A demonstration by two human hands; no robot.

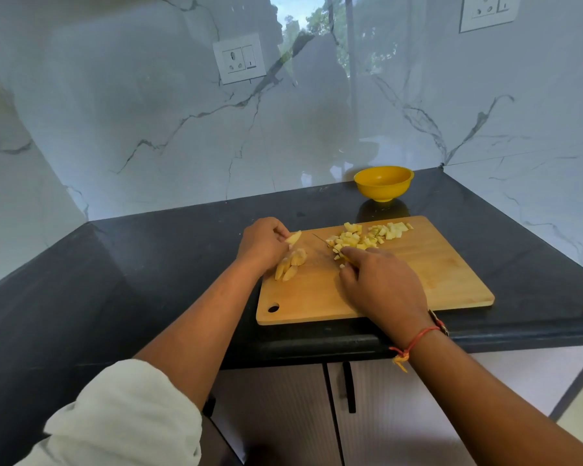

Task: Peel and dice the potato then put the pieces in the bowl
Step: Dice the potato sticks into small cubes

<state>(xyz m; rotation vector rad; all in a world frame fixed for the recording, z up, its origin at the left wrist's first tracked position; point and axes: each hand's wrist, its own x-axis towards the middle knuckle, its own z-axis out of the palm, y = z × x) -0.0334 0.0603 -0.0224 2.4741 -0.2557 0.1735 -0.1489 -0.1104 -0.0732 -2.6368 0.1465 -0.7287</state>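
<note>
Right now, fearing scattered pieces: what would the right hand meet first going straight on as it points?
Likely the diced potato pieces ahead of the right hand on the cutting board; depth unclear.

matt wooden board (418, 280), glossy marble wall (148, 112), polished dark counter (148, 264)

Glossy marble wall (148, 122), 2 sockets (239, 58), black countertop (148, 264).

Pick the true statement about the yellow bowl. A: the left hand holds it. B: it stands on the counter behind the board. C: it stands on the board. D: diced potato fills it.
B: the yellow bowl stands on the black counter beyond the cutting board, with neither hand on it, while the diced potato lies on the board.
</note>
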